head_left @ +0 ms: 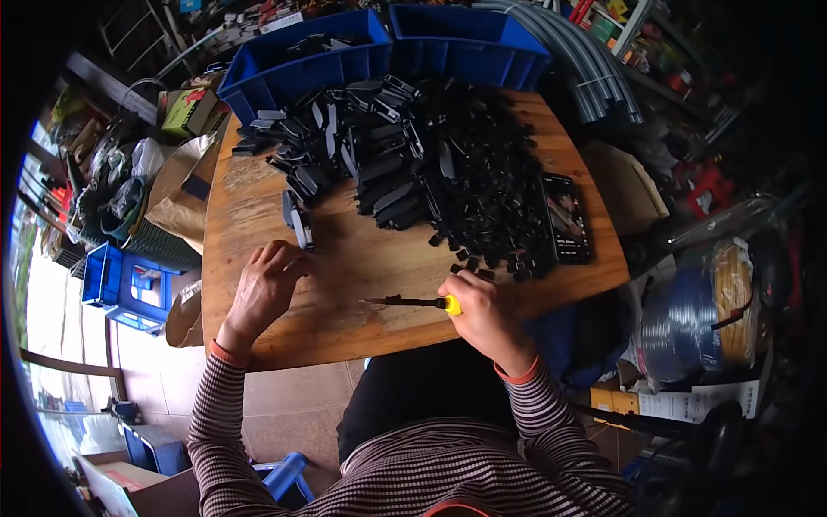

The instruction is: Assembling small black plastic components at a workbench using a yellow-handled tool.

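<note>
My right hand is closed around the yellow handle of a screwdriver-like tool. Its thin dark shaft points left over the bare front of the table, and its tip looks narrow. On the left side, my left hand is held low over the wood with bent fingers, nothing visible in them. Just beyond its fingertips lies a small group of black and grey clip-like parts; whether they touch is unclear. A large heap of long black parts covers the table's middle, with many small black pieces to its right.
Two blue bins stand at the wooden table's far edge, the left one holding dark parts. A phone with its screen lit lies at the right. Coiled grey tubing and wrapped coils sit beyond the right edge.
</note>
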Demonstrator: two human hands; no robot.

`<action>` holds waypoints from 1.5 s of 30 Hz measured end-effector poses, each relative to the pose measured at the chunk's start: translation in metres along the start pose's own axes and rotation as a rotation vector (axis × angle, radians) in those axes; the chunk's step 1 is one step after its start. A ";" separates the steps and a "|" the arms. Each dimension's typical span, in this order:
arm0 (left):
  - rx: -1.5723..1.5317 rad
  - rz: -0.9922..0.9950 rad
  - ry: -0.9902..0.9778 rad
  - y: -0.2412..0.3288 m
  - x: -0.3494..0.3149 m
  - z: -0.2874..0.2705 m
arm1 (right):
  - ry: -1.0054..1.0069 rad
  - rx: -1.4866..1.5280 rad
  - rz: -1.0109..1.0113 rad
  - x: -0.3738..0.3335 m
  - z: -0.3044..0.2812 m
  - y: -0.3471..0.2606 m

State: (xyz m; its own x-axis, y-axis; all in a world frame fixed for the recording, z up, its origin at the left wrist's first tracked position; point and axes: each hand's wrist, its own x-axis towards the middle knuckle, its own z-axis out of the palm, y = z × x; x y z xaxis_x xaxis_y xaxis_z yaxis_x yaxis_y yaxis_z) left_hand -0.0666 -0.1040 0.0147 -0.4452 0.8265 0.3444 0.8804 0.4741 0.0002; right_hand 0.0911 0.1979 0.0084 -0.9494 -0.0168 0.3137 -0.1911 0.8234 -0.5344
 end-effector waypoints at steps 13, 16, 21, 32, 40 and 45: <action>-0.248 -0.049 0.062 0.074 0.059 0.042 | -0.010 -0.002 -0.058 0.000 0.002 -0.005; -0.519 -0.108 0.132 0.068 0.050 0.022 | -0.004 0.029 -0.069 -0.003 0.003 0.001; -0.575 -0.142 0.055 0.068 0.029 0.019 | 0.023 0.040 -0.064 -0.001 0.000 0.008; -0.246 0.256 0.030 0.079 0.066 0.031 | 0.079 0.121 -0.023 0.001 -0.010 0.002; -0.078 0.467 0.028 0.072 0.081 0.043 | 0.144 0.175 -0.034 0.004 -0.010 0.000; -0.107 0.398 -0.011 0.069 0.068 0.037 | 0.183 0.226 -0.017 0.005 -0.010 0.003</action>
State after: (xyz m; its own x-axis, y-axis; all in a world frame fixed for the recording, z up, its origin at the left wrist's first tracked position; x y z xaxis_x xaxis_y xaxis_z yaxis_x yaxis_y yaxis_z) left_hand -0.0419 -0.0035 0.0035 -0.0673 0.9424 0.3275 0.9960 0.0827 -0.0335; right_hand 0.0880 0.2059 0.0163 -0.8889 0.0897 0.4492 -0.2766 0.6765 -0.6825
